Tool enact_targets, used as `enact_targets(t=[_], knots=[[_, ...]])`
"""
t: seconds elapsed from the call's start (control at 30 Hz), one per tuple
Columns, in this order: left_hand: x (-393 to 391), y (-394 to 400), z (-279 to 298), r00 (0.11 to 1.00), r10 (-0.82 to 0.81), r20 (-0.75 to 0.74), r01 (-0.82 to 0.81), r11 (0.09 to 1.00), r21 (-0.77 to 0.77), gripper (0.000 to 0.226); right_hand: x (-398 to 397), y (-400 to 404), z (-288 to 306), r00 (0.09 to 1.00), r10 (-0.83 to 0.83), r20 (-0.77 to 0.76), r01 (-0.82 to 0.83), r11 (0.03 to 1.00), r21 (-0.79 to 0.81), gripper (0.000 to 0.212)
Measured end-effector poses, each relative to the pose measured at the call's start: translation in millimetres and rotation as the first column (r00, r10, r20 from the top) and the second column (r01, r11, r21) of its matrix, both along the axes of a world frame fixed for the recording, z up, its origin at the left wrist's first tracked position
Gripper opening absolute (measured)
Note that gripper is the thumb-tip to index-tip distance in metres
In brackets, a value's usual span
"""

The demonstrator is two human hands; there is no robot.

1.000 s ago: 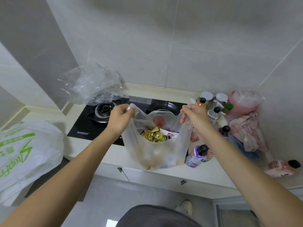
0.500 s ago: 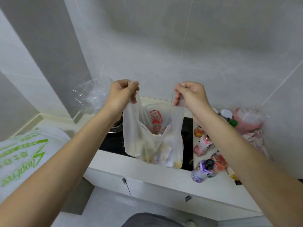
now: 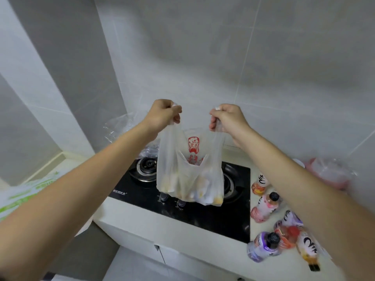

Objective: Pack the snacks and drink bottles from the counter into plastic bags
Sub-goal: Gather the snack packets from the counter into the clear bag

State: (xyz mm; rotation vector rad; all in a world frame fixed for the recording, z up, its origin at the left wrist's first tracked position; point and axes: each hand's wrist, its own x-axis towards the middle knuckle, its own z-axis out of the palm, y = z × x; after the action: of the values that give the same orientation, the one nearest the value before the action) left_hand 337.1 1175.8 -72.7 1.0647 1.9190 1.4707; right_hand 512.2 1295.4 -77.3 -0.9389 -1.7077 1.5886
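1. Head view: the left hand [image 3: 162, 113] is closed in a fist around one handle of a thin white plastic bag [image 3: 188, 175], and the right hand [image 3: 227, 118] is pinched shut around the other handle.
2. The bag hangs in the air between the two hands, above the black gas stove [image 3: 203, 216], with a red print on its far side and pale, yellowish snacks blurred in its bottom.
3. At 4 o'clock from the bag, several drink bottles [image 3: 265, 205] lie and stand on the pale counter [image 3: 233, 258], just right of the stove.
4. At 9 o'clock, behind the left forearm, sits a crumpled clear bag [image 3: 121, 128]; at 8 o'clock, a white bag with green print [image 3: 24, 195].
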Motion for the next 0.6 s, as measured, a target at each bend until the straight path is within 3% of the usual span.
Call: enact_targets(t=[0.17, 0.43, 0.6], knots=[[-27, 38, 10, 1.000, -0.006, 0.006, 0.006, 0.998, -0.062, 0.015, -36, 38, 3, 0.999, 0.001, 0.032, -0.003, 0.998, 0.066, 0.007], [-77, 92, 4, 0.999, 0.018, -0.029, -0.020, 0.998, -0.059, 0.011, -91, 95, 5, 0.987, -0.076, 0.140, 0.052, 0.985, 0.166, 0.019], [-102, 112, -10, 0.998, -0.047, -0.041, 0.045, 0.997, -0.060, 0.006, -112, 122, -11, 0.975, -0.152, 0.165, 0.123, 0.977, 0.174, 0.020]])
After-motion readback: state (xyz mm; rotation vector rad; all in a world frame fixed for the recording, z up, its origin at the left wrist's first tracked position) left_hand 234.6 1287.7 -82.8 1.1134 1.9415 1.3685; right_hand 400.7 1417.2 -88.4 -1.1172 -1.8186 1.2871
